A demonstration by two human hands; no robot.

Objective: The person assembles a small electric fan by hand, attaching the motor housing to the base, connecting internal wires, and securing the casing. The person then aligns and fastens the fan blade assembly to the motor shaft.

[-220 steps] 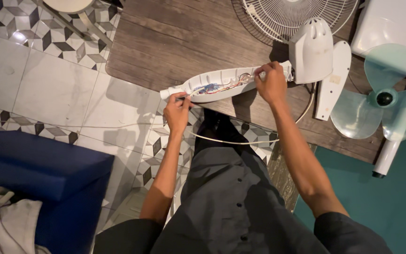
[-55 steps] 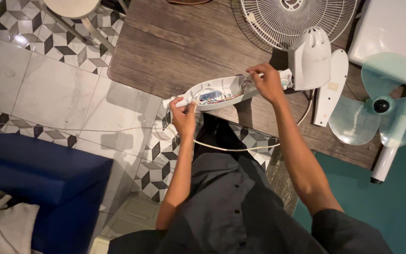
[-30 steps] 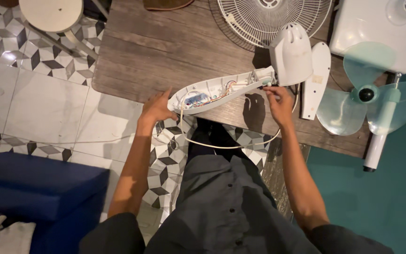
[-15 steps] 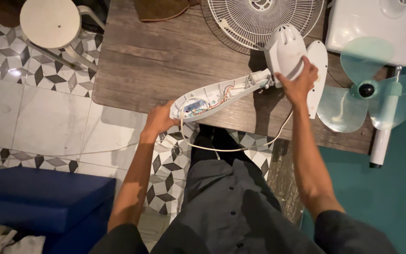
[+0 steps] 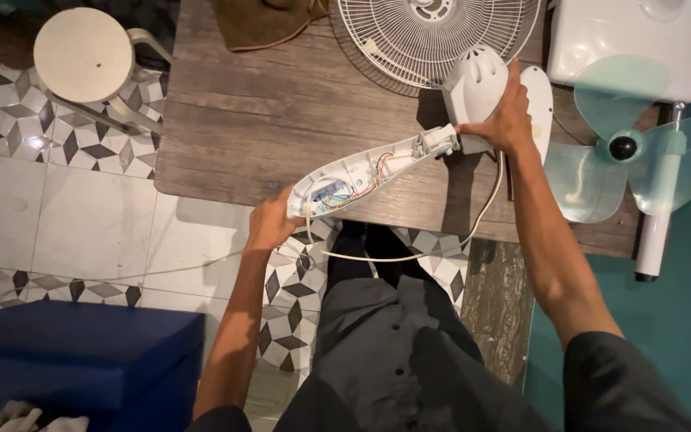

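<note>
Mid-frame, the left hand (image 5: 269,226) grips the opened fan housing's (image 5: 361,170) lower end; the right hand (image 5: 505,120) clasps the motor head (image 5: 473,86) over the tabletop (image 5: 265,120). Twisting could likely strain exposed wires (image 5: 353,182).

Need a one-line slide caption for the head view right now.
Left hand holds the opened fan neck housing, wiring exposed, while right hand grasps the white motor housing over the wooden table.
</note>
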